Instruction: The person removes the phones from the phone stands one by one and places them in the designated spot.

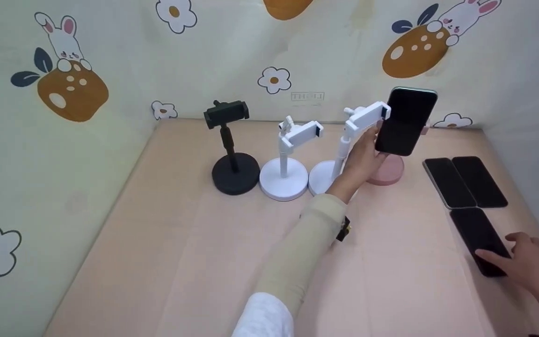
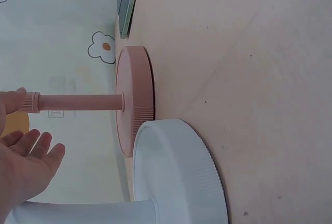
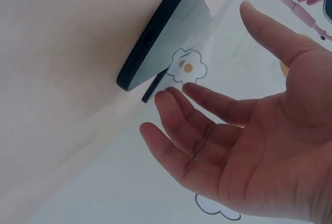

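My left hand (image 1: pixel 362 160) is at the pink phone stand (image 1: pixel 389 171), behind an upright smartphone (image 1: pixel 407 122) with a dark screen. In the left wrist view, fingers pinch the ridged collar at the top of the pink stem (image 2: pixel 83 102), while the other fingers curve loosely beside it. The phone hides the stand's clamp. Over the near end of a flat black phone (image 1: pixel 471 231) on the right hovers my right hand (image 1: pixel 529 262). Its fingers are spread and loosely bent, with nothing held; the right wrist view shows a gap between them and the phone (image 3: pixel 161 37).
Left of the pink stand, a black phone stand (image 1: pixel 235 174) and two white ones, one nearer (image 1: pixel 283 180) and one partly behind my left forearm (image 1: pixel 321 177), stand in a row. Two more phones, a left one (image 1: pixel 449 182) and a right one (image 1: pixel 480 181), lie side by side.
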